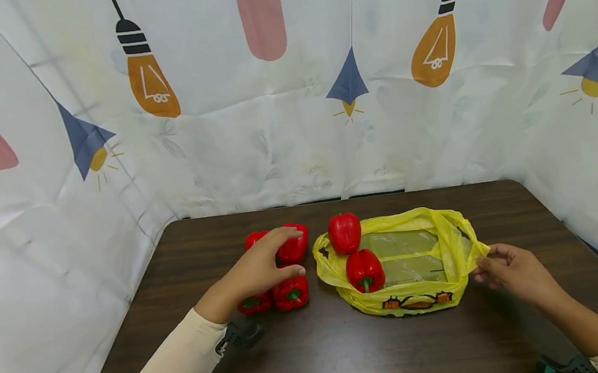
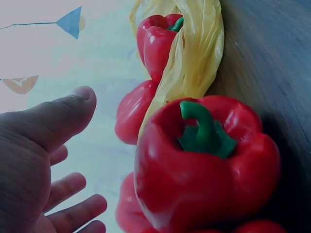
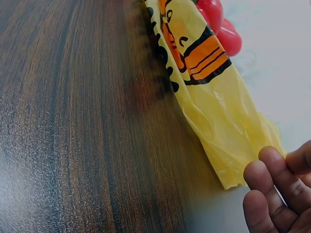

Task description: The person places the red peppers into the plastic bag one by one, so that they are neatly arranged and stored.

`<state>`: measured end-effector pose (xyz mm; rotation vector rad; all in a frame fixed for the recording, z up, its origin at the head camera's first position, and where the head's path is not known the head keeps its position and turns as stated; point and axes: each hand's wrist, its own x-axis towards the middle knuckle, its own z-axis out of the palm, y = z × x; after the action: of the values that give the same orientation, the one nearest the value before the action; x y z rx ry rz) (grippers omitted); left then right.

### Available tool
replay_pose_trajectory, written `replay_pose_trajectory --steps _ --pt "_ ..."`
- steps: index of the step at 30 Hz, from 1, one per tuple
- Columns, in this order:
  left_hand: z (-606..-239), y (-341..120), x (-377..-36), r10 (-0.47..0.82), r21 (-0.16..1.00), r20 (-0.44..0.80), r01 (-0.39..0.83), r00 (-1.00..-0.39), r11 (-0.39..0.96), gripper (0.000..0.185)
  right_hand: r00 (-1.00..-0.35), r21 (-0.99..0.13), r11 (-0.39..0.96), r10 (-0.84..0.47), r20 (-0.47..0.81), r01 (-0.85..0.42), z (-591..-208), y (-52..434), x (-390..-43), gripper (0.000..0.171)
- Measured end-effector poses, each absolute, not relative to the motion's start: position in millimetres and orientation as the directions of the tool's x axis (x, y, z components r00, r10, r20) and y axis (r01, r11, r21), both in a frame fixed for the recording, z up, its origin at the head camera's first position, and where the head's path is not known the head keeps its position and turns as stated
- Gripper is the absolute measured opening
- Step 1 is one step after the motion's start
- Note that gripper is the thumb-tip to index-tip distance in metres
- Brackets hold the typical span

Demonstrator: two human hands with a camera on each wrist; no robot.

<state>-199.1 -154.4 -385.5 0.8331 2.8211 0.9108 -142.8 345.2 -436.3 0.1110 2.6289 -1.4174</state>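
Several red bell peppers lie in a cluster on the dark wooden table (image 1: pixel 315 353), left of a yellow plastic bag (image 1: pixel 425 258). My left hand (image 1: pixel 295 251) reaches over the cluster, its fingers across the top of one pepper (image 1: pixel 290 251) and its thumb below it. In the left wrist view the left hand (image 2: pixel 90 150) looks spread, beside a front pepper (image 2: pixel 204 170). One pepper (image 1: pixel 364 270) lies inside the bag and another (image 1: pixel 344 232) sits at its left rim. My right hand (image 1: pixel 482 262) pinches the bag's right edge. The right wrist view shows the bag (image 3: pixel 214 97) with my fingertips (image 3: pixel 265 187) at its corner.
A white cloth printed with light bulbs (image 1: pixel 293 121) walls in the table at the back and on both sides. The front half of the tabletop shows bare wood. A wrist-worn camera strap (image 1: pixel 237 335) sits on my left sleeve.
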Motion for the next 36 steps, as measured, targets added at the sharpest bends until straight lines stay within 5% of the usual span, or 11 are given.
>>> replay_pose_trajectory --steps 36 --pt "-405.4 -228.3 -174.8 0.472 0.587 0.122 0.447 -0.873 0.675 0.069 -0.984 -0.827 0.542 0.005 -0.177 0.151 -436.8 346.5 -142.6 0.041"
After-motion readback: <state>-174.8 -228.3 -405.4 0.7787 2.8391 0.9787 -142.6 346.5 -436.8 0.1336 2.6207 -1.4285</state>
